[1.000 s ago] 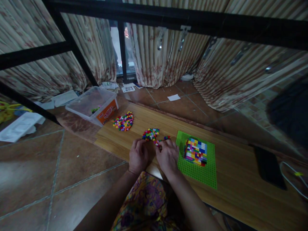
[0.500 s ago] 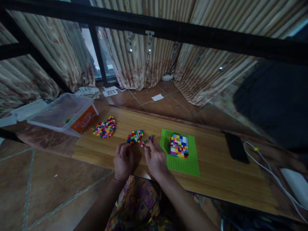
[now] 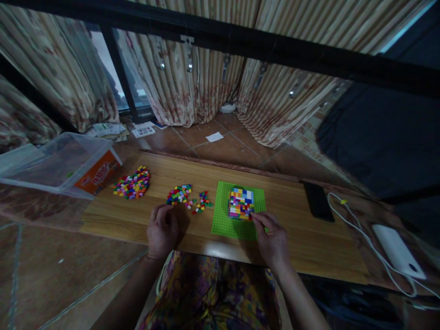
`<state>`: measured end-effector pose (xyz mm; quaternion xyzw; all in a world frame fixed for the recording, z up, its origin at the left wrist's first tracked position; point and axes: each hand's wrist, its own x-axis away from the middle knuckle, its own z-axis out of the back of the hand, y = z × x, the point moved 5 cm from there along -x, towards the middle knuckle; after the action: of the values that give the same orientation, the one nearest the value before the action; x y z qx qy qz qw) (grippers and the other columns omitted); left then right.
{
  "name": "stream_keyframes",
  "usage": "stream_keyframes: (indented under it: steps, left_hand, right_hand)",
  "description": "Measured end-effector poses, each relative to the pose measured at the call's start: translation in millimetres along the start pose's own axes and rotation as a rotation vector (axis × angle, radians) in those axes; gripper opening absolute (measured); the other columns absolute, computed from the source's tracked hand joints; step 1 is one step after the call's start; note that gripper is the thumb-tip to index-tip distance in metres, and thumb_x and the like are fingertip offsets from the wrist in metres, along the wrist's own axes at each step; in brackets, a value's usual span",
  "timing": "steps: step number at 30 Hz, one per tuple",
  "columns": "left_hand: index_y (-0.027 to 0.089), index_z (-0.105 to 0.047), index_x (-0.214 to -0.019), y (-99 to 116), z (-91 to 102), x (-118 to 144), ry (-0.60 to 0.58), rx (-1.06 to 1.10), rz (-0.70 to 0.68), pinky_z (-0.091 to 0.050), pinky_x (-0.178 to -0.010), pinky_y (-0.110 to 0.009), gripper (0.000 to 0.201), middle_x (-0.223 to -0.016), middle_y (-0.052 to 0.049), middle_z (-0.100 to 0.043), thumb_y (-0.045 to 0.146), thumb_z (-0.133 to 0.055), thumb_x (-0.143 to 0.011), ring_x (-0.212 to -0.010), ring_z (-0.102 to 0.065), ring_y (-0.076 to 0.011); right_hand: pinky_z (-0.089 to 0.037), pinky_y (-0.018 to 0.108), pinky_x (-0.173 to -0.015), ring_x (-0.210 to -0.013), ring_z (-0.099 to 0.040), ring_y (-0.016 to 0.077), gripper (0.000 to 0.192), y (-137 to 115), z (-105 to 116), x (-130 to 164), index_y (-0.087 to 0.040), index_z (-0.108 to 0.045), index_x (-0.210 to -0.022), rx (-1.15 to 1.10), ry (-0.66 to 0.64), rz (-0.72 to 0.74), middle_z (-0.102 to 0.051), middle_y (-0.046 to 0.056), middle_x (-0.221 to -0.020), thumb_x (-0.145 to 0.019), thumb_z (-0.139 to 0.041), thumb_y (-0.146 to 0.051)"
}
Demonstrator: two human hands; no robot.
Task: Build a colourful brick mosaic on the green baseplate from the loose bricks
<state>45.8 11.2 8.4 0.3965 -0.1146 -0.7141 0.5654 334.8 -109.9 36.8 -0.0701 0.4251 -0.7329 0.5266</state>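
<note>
the block of small coloured bricks [image 3: 241,203] stands on the far half of a green baseplate [image 3: 225,224], which lies flat on the wooden bench [image 3: 309,238]. the right hand [image 3: 272,238] rests on the near right corner of the baseplate with its fingers [image 3: 257,218] stretched forward, their tips touching the near right bottom corner of the block; whether a loose brick is pinched between them is too small to tell. the left hand [image 3: 162,229] lies knuckles up on the bench, well to the left of the baseplate, fingers curled loosely under and nothing visibly held. just beyond the left hand sits a small heap of mixed bricks [image 3: 179,194], with a thinner scatter of bricks [image 3: 201,204] between that heap and the baseplate's left edge. further left is a larger pile of bricks [image 3: 132,183], and beside it, at the bench's far left corner, a clear plastic tub [image 3: 55,162] with an orange label. to the right of the baseplate a dark phone [image 3: 318,201] lies flat, and a white cable [image 3: 357,229] runs past it toward a white power bank [image 3: 397,250] at the right end. striped curtains [image 3: 206,87] hang behind the bench over a tiled floor [image 3: 68,275]. patterned clothing [image 3: 206,293] fills the lower middle.
</note>
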Motion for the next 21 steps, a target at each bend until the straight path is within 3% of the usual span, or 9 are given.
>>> stream_keyframes:
  steps: [12,21]
  left_hand:
    - [0.017,-0.06,-0.094,2,-0.4,-1,-0.005,-0.021,0.011,-0.051,-0.08,-0.031,0.017,-0.099,-0.008,-0.06,0.02,-0.049,-0.081,-0.092,-0.06,-0.0194]
    - [0.018,-0.06,-0.096,0,-1.3,1,-0.012,-0.008,0.024,-0.051,-0.081,-0.032,0.018,-0.1,-0.008,-0.06,0.02,-0.049,-0.081,-0.092,-0.06,-0.0194]
  right_hand:
    - [-0.053,0.036,-0.08,-0.089,-0.064,0.0203,0.027,3,-15,-14,-0.022,-0.065,-0.112,0.196,-0.095,0.239,-0.07,0.007,-0.099,-0.092,-0.048,-0.027]
    - [-0.052,0.035,-0.08,-0.088,-0.063,0.0192,0.024,4,-16,-14,-0.024,-0.065,-0.11,0.15,-0.072,0.25,-0.07,0.005,-0.096,-0.091,-0.052,-0.029]
